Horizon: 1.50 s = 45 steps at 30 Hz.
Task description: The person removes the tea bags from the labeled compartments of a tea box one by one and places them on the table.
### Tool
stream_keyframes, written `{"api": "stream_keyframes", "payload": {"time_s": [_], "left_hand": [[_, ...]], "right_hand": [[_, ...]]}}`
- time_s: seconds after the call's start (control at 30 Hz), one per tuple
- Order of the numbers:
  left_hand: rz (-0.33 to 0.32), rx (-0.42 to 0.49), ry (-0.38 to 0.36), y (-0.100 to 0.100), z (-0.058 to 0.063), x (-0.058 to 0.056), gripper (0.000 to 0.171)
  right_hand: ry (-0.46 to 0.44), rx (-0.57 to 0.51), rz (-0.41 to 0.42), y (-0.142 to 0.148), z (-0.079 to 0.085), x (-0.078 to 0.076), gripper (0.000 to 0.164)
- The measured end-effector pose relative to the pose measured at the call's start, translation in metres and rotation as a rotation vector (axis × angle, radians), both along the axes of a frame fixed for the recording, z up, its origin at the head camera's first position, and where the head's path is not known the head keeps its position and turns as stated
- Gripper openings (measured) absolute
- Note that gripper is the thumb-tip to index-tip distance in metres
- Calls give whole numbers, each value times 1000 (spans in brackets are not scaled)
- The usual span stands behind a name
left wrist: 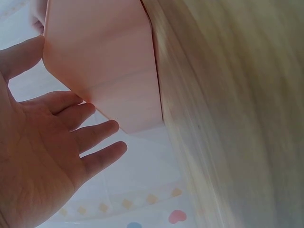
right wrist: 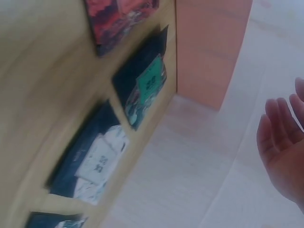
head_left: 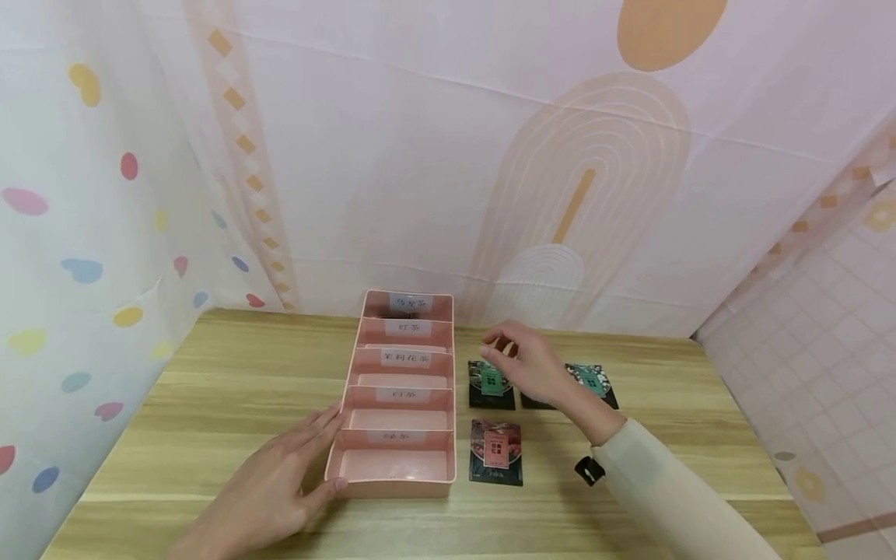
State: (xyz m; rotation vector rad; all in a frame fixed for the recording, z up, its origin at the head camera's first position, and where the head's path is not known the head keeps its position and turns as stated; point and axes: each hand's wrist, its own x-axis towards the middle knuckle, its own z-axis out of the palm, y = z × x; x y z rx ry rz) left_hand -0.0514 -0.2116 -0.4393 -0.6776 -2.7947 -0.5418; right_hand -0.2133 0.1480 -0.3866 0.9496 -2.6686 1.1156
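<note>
A pink divided box (head_left: 393, 488) with several labelled compartments stands on the table. My left hand (head_left: 269, 474) touches its near left corner, the thumb at the front and the fairly straight fingers along the side, as the left wrist view (left wrist: 47, 137) also shows. Something dark lies in the farthest compartment. My right hand (head_left: 528, 362) hovers right of the box with loosely bent fingers and holds nothing. Beneath it lies a green-labelled tea packet (head_left: 490, 393). A red-labelled tea packet (head_left: 496, 453) lies nearer me. In the right wrist view, a white-labelled packet (right wrist: 97, 159) lies beside the green-labelled one.
Another packet, teal-labelled (head_left: 593, 381), lies at the right, partly behind my right forearm. The wooden table (head_left: 266, 365) ends against a patterned cloth backdrop (head_left: 392, 194). A black object (head_left: 590, 470) shows at my right wrist.
</note>
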Motion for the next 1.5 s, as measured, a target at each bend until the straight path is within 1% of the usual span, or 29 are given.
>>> {"api": "stream_keyframes", "payload": {"time_s": [0.13,0.27,0.37,0.47,0.6,0.7,0.93,1.1,1.27,1.4,1.5], "left_hand": [[5,-2,1,-2,-1,2,76],[7,-2,4,-3,-1,2,76],[7,1,7,-3,0,2,75],[8,7,1,-2,1,1,75],[5,9,-2,-1,1,0,75],[2,9,-1,0,0,1,75],[6,11,-13,0,1,3,75],[7,14,-13,1,1,2,76],[-2,11,-6,2,1,2,75],[-10,4,15,2,0,2,75],[-5,6,18,3,-1,3,74]], "right_hand": [[1,34,24,-12,4,-6,20],[-11,74,54,-25,8,-13,32],[-29,94,60,-35,8,-20,40],[-53,96,49,-45,8,-27,44],[-82,92,50,-58,5,-32,50],[-100,93,66,-68,3,-36,52],[-152,136,83,-89,-7,-48,63],[-173,171,88,-101,-14,-56,66],[-210,182,86,-111,-19,-58,67],[-230,151,68,-119,-25,-63,64],[-234,118,71,-124,-29,-67,59]]}}
